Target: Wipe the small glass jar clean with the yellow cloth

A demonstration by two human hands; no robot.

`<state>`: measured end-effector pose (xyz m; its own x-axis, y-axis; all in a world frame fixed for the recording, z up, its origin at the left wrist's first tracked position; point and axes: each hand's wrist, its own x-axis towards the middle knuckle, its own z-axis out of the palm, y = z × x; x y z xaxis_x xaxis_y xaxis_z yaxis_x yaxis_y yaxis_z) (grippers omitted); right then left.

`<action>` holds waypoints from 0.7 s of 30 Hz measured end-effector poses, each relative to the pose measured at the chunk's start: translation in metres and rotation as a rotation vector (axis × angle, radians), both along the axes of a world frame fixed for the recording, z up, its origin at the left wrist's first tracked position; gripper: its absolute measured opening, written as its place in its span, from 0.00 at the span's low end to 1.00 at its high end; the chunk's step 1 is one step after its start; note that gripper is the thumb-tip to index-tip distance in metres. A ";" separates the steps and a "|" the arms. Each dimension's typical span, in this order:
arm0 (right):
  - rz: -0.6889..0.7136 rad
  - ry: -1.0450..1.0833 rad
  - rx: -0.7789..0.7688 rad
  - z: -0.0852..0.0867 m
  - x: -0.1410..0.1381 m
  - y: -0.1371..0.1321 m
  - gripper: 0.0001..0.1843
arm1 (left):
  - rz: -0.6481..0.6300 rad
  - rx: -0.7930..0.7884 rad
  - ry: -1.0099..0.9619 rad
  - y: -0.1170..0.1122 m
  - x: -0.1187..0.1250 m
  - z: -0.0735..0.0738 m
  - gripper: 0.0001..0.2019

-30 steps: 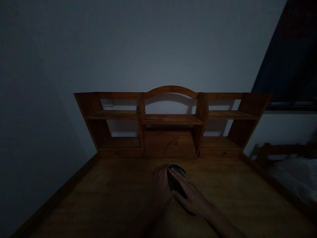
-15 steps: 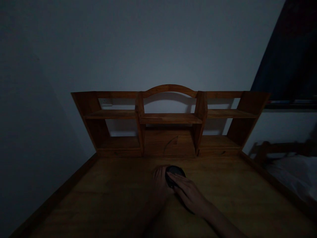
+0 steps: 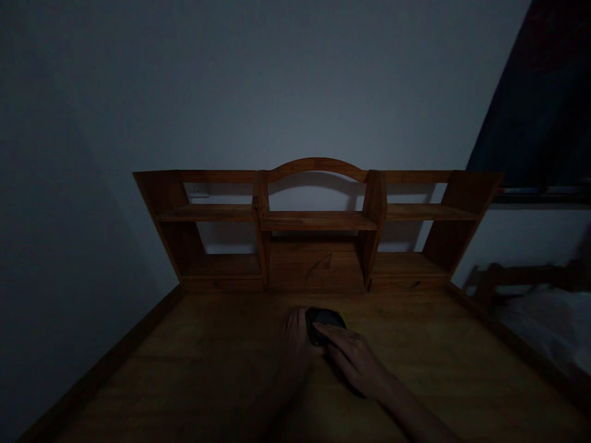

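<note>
A black, rounded object (image 3: 329, 317) is between my hands near the middle of the wooden desk (image 3: 207, 357); the dim light hides its exact kind. My left hand (image 3: 296, 332) presses against its left side, fingers together and pointing away from me. Over its near right part lies my right hand (image 3: 355, 357), with the fingers reaching across the face and the thumb lower down. A dark strip shows beneath the right palm; I cannot tell whether it is part of the object or shadow.
A wooden shelf unit (image 3: 318, 220) with several compartments stands along the desk's back, against a pale wall (image 3: 295, 80). Raised edges run down both sides of the desk. Beyond the right edge are a wooden frame (image 3: 530, 275) and pale, crumpled material (image 3: 549, 317).
The black object has tilted slightly between my hands, its face now looking wider and flatter. My right fingers have shifted a little with it; the left hand has barely moved.
</note>
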<state>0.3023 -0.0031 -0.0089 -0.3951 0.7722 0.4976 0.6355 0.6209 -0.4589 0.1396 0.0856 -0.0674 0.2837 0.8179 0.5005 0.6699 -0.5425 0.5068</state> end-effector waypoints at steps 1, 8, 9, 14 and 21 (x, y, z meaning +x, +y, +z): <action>0.000 0.000 0.007 0.000 0.000 0.000 0.27 | -0.007 0.006 -0.023 0.000 0.000 0.001 0.31; -0.054 -0.018 0.072 -0.004 0.009 0.004 0.27 | 0.000 0.035 -0.212 0.000 0.002 0.011 0.37; -0.066 -0.021 0.090 -0.004 0.009 0.005 0.27 | 0.002 0.052 -0.246 0.001 0.003 0.011 0.37; -0.095 -0.033 0.110 -0.004 0.001 0.007 0.27 | -0.022 0.002 -0.356 0.007 0.001 0.005 0.38; -0.169 0.014 -0.001 -0.005 0.001 0.007 0.27 | -0.113 0.007 -0.239 -0.002 0.005 0.008 0.40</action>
<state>0.3035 0.0038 -0.0144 -0.2532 0.8275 0.5012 0.7243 0.5055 -0.4689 0.1442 0.0840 -0.0591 0.2463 0.7839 0.5700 0.4669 -0.6113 0.6390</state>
